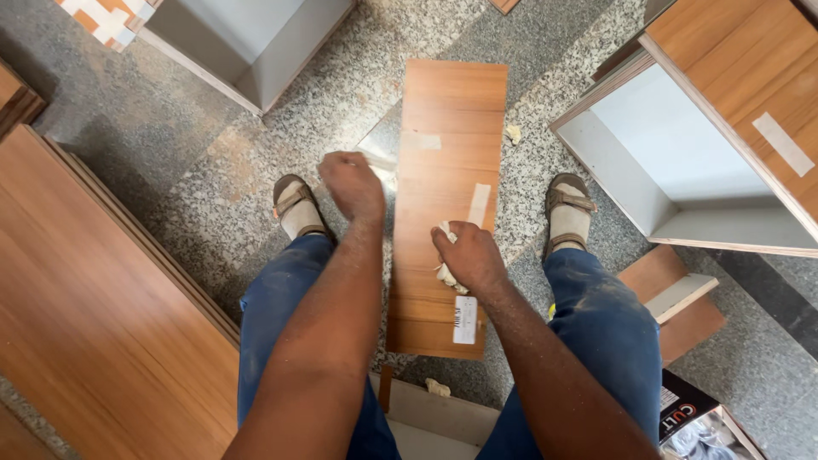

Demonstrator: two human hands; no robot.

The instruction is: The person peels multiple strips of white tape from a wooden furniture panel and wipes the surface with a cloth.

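the right hand (474,255) is closing its fingers around a crumpled white cloth (446,274) and pressing it onto a long wood-grain board (449,136), which is lying flat on the speckled stone floor (213,170) directly under that grip. just left of it, the left hand (352,184) is curling narrowly at the board's left edge, pinching a strip of clear tape (375,159). a white label (465,319) is sitting on the board just below the cloth.

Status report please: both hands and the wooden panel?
Left hand fisted at panel's left edge. Right hand presses white cloth on wooden panel. Nothing in the way.
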